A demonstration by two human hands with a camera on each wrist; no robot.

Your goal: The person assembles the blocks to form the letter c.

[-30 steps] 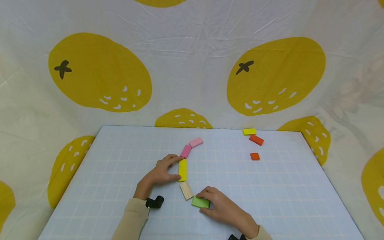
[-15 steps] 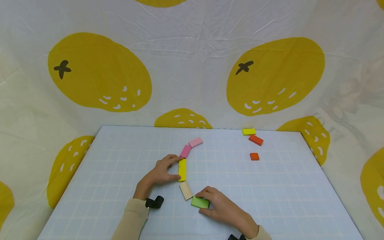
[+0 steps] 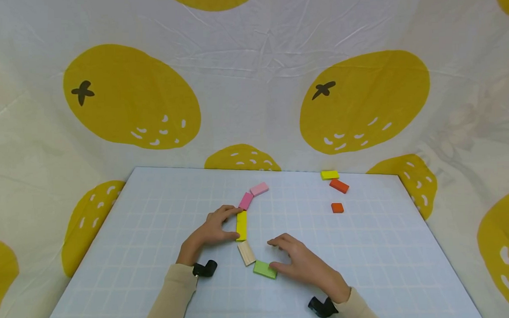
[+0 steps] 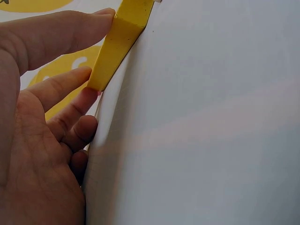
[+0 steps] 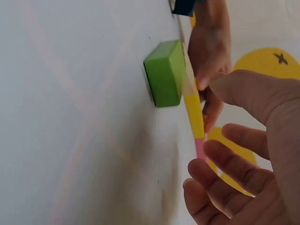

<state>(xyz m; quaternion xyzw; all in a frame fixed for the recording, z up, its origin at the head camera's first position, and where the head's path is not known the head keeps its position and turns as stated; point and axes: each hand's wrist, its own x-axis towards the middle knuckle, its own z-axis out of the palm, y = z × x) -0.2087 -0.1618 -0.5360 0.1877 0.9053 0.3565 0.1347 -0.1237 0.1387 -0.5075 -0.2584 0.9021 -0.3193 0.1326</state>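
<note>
My left hand (image 3: 215, 227) holds a long yellow block (image 3: 242, 226) lengthwise, thumb at its near end and fingers at its far end; the left wrist view shows the thumb along the block (image 4: 119, 42) too. Off the near end of the yellow block lies a plain wood block (image 3: 246, 253), with a green block (image 3: 264, 269) at that one's corner. My right hand (image 3: 302, 262) hovers by the green block, fingers spread and nothing between them; its thumb overlaps the block's right end in the head view. Past the yellow block, a dark pink block (image 3: 245, 201) and a pale pink block (image 3: 259, 188) continue the curved row.
At the back right of the white gridded table (image 3: 388, 257) lie a yellow block (image 3: 330, 175), an orange-red block (image 3: 339, 186) and a smaller orange-red block (image 3: 337, 208). A fruit-print cloth (image 3: 252, 84) hangs behind the table and along its sides.
My right hand has let go of the green block, opened its fingers and moved up and slightly right. The green block stays by the wood block. My left hand has not moved.
</note>
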